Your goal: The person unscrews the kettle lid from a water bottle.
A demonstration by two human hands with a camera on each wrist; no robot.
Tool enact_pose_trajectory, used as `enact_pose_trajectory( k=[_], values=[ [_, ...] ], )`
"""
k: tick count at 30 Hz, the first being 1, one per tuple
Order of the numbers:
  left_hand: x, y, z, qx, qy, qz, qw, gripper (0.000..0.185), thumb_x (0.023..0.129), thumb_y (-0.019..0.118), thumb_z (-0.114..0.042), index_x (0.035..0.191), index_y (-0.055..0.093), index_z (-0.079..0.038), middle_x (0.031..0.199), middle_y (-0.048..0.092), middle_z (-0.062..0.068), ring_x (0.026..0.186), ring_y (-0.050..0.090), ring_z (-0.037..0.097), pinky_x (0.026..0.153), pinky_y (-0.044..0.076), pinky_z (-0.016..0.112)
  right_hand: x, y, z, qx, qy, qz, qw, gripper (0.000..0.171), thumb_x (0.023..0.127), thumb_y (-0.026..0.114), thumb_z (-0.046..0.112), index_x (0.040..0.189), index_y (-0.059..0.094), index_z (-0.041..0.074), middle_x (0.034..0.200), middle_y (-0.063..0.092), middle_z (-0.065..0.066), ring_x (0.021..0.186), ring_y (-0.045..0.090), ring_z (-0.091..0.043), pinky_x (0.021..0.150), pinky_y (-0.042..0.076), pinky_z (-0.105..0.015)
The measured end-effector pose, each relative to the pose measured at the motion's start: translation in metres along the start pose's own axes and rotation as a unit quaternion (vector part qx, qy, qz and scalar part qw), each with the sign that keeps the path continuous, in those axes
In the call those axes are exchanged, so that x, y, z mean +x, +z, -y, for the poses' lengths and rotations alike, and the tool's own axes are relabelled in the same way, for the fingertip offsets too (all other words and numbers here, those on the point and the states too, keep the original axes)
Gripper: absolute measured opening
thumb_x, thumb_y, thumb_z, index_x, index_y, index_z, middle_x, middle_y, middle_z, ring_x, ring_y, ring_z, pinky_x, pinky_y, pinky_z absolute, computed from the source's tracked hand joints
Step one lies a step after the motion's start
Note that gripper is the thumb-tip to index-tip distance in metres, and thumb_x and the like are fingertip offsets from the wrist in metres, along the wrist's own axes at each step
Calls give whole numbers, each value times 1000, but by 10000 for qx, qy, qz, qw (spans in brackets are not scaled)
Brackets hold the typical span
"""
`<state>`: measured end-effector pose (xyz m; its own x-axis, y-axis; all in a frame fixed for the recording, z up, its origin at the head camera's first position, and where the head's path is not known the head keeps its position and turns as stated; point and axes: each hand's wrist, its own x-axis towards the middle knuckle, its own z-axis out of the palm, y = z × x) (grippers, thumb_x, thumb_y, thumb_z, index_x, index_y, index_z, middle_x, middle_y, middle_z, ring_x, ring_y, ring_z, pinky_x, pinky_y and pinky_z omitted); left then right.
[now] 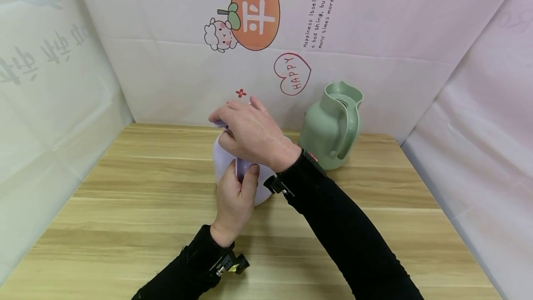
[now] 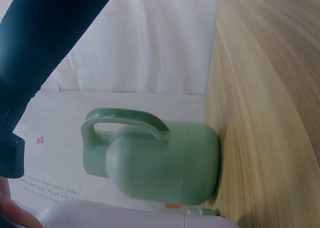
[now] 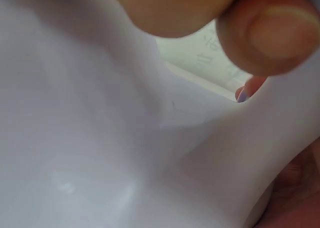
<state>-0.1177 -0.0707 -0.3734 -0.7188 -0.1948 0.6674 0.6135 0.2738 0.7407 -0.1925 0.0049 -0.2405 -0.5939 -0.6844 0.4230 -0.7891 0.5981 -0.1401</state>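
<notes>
- Head view: at frame centre, the left hand (image 1: pixel 234 203) curls round the handle of a lilac jug (image 1: pixel 223 159) on the wooden table (image 1: pixel 125 207); the right hand (image 1: pixel 254 135) clasps its top, which is hidden, so progress is unclear.
- Left wrist view: a green jug (image 2: pixel 155 160) stands untouched mid-frame.
- Right wrist view: fingertips (image 3: pixel 270 33) press the lilac wall, upper right.

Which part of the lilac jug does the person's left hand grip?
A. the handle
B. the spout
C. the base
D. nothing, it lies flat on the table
A: in the head view the left hand curls its fingers round the handle of the lilac jug, while the right hand covers the jug's top.
</notes>
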Motion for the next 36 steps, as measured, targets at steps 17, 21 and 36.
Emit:
enact_pose_trajectory(
  k=[17, 21, 36],
  values=[
    [0, 0, -2, 143, -65, -7, 9999, 23, 108, 58, -23, 94, 56, -5, 72, 53, 1, 61, 48, 8, 53, 40, 24, -1, 1, -3, 508, -250, -334, 9978, 14, 102, 66, 36, 91, 67, 27, 89, 61, 17, 88, 56, 1, 126, 20, -58],
    [0, 0, -2, 179, -67, -21, 9998, 24, 108, 58, -25, 95, 56, -5, 72, 54, 2, 62, 49, 9, 54, 40, 24, -1, 1, -5, 585, -322, -333, 9972, 16, 102, 66, 34, 88, 67, 26, 86, 60, 16, 87, 56, 0, 126, 20, -56],
    [0, 0, -2, 165, 22, -27, 9999, 24, 108, 58, -25, 96, 55, -5, 73, 52, 2, 61, 47, 9, 54, 39, 25, -3, -2, -6, 716, -540, -391, 9952, 21, 96, 57, 12, 110, 72, 17, 110, 73, 8, 106, 64, -6, 128, 20, -51]
  ],
)
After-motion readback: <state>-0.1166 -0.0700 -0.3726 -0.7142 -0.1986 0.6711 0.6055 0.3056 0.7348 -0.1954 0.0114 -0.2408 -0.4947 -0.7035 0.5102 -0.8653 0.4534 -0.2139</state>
